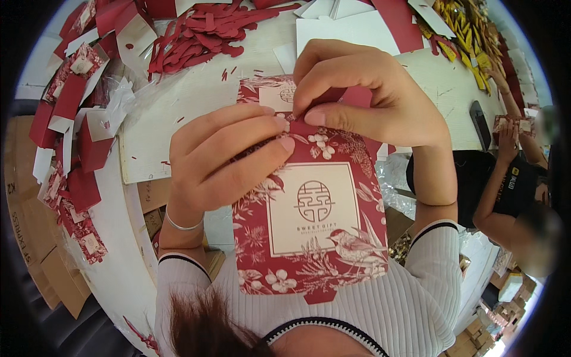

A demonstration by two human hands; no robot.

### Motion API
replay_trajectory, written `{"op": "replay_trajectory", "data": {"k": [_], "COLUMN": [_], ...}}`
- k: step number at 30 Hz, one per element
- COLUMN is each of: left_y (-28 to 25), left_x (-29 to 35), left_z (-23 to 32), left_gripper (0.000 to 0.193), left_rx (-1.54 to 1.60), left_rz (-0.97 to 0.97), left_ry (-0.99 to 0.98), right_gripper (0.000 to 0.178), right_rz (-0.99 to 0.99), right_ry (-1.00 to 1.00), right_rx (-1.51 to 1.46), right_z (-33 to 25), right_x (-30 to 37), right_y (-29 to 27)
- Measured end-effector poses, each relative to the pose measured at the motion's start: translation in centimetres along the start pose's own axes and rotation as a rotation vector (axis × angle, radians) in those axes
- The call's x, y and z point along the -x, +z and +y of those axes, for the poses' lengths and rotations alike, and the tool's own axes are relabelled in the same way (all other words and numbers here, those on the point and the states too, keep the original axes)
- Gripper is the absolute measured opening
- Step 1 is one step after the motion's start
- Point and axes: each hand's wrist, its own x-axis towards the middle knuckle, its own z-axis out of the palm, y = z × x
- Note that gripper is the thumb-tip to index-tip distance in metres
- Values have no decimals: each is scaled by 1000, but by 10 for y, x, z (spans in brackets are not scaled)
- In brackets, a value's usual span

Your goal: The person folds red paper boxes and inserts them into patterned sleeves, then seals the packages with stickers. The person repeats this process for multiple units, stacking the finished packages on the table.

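In front of my chest is a red printed cardboard gift box (pixel 312 208), with a cream square panel, a bird and flowers on it. It looks flat and unfolded, with a small tab at its near edge. My left hand (pixel 232 157) lies over its upper left side, fingers closed together with their tips on the card near a fold. My right hand (pixel 369 95) is bent over the upper part, thumb and forefinger pinching the card close to the left fingertips. The exact spot of the pinch is partly hidden by the fingers.
A heap of red card strips (pixel 205 35) lies on the white table (pixel 160 107). Folded red boxes (pixel 74 113) pile up at left. White card sheets (pixel 345 33) and yellow packets (pixel 467 38) lie at the back. A dark phone (pixel 479 125) rests near a co-worker (pixel 505 184) at right.
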Motion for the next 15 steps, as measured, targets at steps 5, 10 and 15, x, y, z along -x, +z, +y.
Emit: {"op": "replay_trajectory", "data": {"k": [5,10,15], "left_y": [-3,-3,-5], "left_x": [1,4,6], "left_z": [3,1,1], "left_gripper": [24,23,22], "left_rx": [-23,-10,6], "left_rz": [-2,-20,-40], "left_ry": [33,28,-40], "right_gripper": [9,8,10], "right_rz": [-133,-268,-334], "right_ry": [47,36,205], "right_rx": [-110,15,-116], "right_z": [-2,-11,-3], "right_x": [-9,-13,-20], "right_y": [-1,-1,5]}}
